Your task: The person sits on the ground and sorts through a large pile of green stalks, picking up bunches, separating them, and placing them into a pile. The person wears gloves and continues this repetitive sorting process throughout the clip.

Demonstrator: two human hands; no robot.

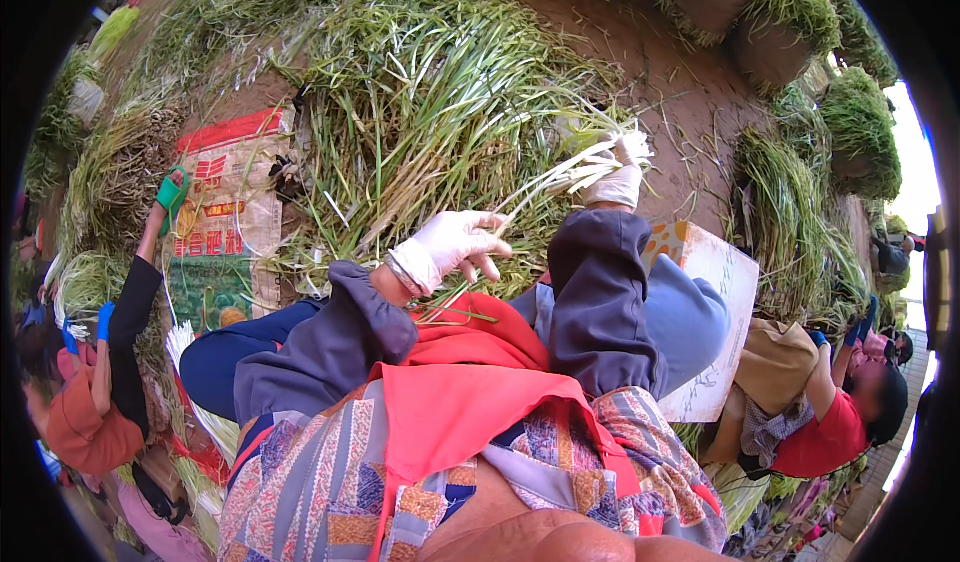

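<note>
My right hand (621,170), in a thin whitish glove, is closed round a small bunch of leafy vegetable stalks (592,158) with white stems. Lower and to the left is my left hand (459,248), gloved alike, its fingers partly spread and pointing right. A pale stalk from the bunch reaches its fingertips; whether they grip it cannot be told. Thin green leaves hang below that hand, over the red cloth (480,337) on my lap. Beyond both hands lies a large heap of the long green stalks (442,111).
A printed fertiliser sack (217,247) lies at left. A white box (716,284) stands by my right knee. More stalk piles (795,217) and upright bundles (862,123) are at right. Co-workers sit on both sides; one at left, with a green-strapped sandal (174,193), stretches a leg near the sack.
</note>
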